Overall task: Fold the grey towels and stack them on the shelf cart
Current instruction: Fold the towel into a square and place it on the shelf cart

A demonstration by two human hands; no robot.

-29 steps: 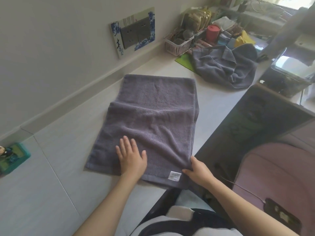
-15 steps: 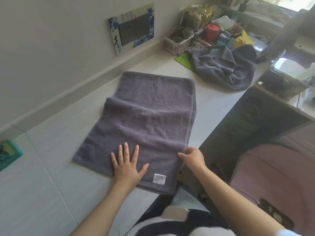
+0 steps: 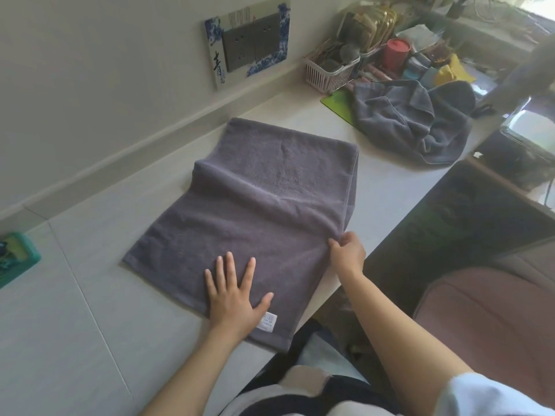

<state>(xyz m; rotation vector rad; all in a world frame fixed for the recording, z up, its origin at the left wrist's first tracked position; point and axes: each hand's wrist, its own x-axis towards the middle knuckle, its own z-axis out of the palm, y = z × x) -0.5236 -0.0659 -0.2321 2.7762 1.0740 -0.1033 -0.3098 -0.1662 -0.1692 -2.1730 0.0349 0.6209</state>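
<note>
A grey towel [image 3: 255, 211] lies folded in half along its length on the white counter [image 3: 75, 310], with a white label near its near right corner. My left hand [image 3: 235, 298] rests flat on the towel's near end, fingers spread. My right hand [image 3: 348, 250] pinches the towel's right edge a little further up, and the cloth puckers there. A second grey towel [image 3: 411, 121] sits crumpled in a heap at the far right of the counter. No shelf cart is in view.
A white basket [image 3: 330, 70], a red cup [image 3: 395, 54] and several small items crowd the far end of the counter. A green box [image 3: 15, 259] sits at the left edge. A dark cabinet [image 3: 468, 220] and a pink seat [image 3: 492, 319] stand to my right.
My right hand has slid from the towel's near right corner up along the right edge and now pinches it. My left hand stays flat, fingers spread wider.
</note>
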